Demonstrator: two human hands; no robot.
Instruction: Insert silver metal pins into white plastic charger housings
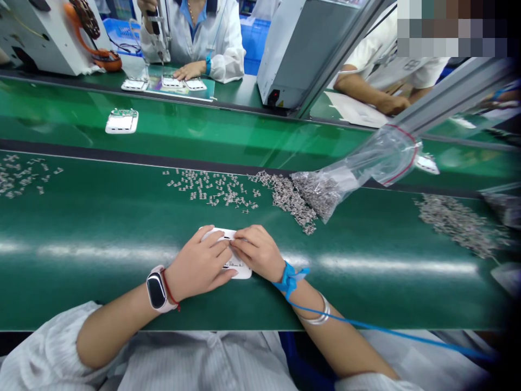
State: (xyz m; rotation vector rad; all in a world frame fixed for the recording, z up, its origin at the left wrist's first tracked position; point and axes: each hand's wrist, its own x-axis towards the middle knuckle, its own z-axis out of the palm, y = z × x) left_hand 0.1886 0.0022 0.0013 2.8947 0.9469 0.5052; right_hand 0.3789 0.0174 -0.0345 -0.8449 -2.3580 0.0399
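A white plastic casing (241, 270) lies on the green bench under both hands, and much of it is covered. My left hand (200, 265) grips it from the left, fingers over the far edge and thumb along the near edge. From the right, my right hand (259, 251) reaches over the casing with fingertips pinched together at its middle; whatever they pinch is hidden. Beyond the hands lie scattered small metal clips (215, 186). To their right, a denser heap of clips (291, 201) touches a clear plastic bag (325, 190) full of them.
A blue cord (391, 327) runs from my right wrist band toward the lower right. More metal clips lie at far left and right. Another white casing (122, 121) sits on the green strip (195, 133) beyond a dark rail. Co-workers sit across, beside a grey machine (301, 49).
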